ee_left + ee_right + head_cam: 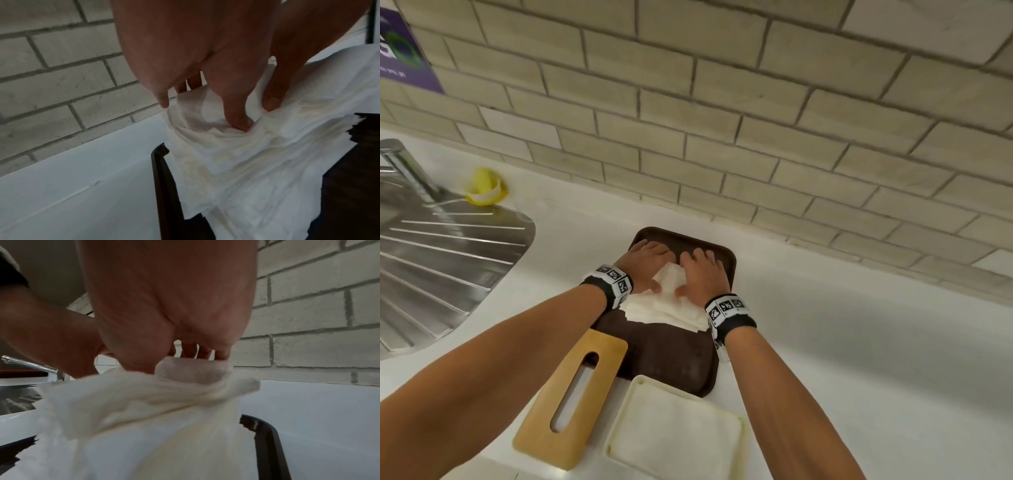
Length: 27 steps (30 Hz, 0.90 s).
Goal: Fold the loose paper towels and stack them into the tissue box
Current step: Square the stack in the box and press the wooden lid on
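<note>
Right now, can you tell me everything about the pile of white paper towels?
The paper towels are thin, soft white sheets in an untidy, fanned pile on the dark brown tray. Their edges stick out unevenly. The top sheet is being lifted and bunched: the left hand and the right hand each pinch it, with fingers curled into the crumpled paper.

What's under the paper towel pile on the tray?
The paper towel pile lies directly on the brown tray, both hands pressing on top. Whatever lies between the sheets is covered.
</note>
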### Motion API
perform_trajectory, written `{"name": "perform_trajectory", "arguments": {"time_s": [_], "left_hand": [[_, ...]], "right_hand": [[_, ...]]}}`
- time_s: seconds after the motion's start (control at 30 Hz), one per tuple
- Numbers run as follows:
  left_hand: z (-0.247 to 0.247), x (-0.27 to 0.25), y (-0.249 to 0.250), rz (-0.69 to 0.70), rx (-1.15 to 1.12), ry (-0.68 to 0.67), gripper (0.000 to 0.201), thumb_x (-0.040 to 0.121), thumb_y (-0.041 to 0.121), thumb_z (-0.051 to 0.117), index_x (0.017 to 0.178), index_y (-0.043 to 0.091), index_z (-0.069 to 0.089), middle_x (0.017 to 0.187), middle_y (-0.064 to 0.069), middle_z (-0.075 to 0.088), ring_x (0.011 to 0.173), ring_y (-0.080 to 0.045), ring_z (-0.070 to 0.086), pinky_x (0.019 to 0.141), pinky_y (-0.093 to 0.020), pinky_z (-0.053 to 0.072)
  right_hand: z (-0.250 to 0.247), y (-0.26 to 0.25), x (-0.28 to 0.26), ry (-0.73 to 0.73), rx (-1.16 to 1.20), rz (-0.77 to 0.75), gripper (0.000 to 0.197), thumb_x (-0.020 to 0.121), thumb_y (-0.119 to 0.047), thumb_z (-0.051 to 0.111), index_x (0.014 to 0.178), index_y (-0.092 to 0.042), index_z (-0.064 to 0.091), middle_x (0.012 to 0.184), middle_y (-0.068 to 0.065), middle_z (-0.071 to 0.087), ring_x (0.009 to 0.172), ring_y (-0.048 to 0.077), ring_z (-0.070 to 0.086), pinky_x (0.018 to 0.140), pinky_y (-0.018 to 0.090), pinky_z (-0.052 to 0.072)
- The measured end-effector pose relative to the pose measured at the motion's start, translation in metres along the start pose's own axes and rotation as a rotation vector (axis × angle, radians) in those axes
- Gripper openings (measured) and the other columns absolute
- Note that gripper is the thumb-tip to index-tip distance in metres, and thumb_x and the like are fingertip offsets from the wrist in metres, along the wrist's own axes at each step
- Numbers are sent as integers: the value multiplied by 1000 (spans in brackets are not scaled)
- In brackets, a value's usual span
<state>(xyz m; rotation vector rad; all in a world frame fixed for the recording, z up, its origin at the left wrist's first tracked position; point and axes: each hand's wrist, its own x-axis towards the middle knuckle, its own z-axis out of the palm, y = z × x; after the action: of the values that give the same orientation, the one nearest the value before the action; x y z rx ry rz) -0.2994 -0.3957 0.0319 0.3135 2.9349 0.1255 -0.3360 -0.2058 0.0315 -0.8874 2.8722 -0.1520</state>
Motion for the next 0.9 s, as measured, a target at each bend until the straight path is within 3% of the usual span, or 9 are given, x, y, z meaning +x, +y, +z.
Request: {"name": "perform_trajectory", "arguments": {"time_s": [0.17,0.27,0.33,0.5,0.67,0.77,0.83,0.9], "left_hand": [[4,-4,4,-33,0,-2,80,88,37,84,152,19,38,156,-2,51,149,-25,41,131,-47,21],[0,-1,1,-44,-18,-97,91,90,39,82,163,21,32,166,0,39,158,-25,30,133,-53,14],[-2,1,2,-27,18,-125,87,90,40,82,161,23,36,161,1,43,154,-26,35,132,-56,16],[4,0,5,7,100,-36,74,84,41,85,146,25,48,144,-2,42,139,-26,40,126,-54,27],[7,-7,1,47,53,45,69,81,41,88,135,24,48,137,2,50,130,-23,46,121,-44,34],[6,-12,0,49,19,64,65,82,40,88,132,24,50,133,3,56,130,-22,49,121,-42,31],[4,-16,0,48,20,119,67,82,41,87,136,22,53,138,1,51,134,-22,44,120,-39,31],[2,-20,-2,46,34,158,67,84,43,86,138,20,54,140,0,47,133,-22,42,116,-37,33]], "right_hand": [[3,-8,-5,-62,26,60,73,89,-48,80,143,-17,43,143,9,59,132,33,53,108,51,42],[1,-3,-8,-160,36,114,83,87,-61,79,150,-20,45,148,9,52,137,33,50,115,55,39],[2,-2,-9,-187,26,126,80,87,-63,78,147,-20,49,145,9,54,136,33,52,115,56,39],[6,-8,-13,-60,0,136,78,78,-60,87,134,-19,52,136,7,51,130,31,48,108,49,43],[4,-10,-20,-54,47,146,78,74,-60,89,127,-22,47,129,4,66,126,32,55,105,52,41],[5,-6,-28,-18,50,136,79,71,-66,87,130,-27,53,135,3,55,128,29,48,109,49,39],[7,-4,-33,95,15,126,75,69,-73,84,128,-31,63,136,1,43,128,27,40,110,44,36],[9,-4,-38,193,-12,107,69,73,-71,83,126,-29,68,132,0,44,124,26,40,106,41,36]]}}
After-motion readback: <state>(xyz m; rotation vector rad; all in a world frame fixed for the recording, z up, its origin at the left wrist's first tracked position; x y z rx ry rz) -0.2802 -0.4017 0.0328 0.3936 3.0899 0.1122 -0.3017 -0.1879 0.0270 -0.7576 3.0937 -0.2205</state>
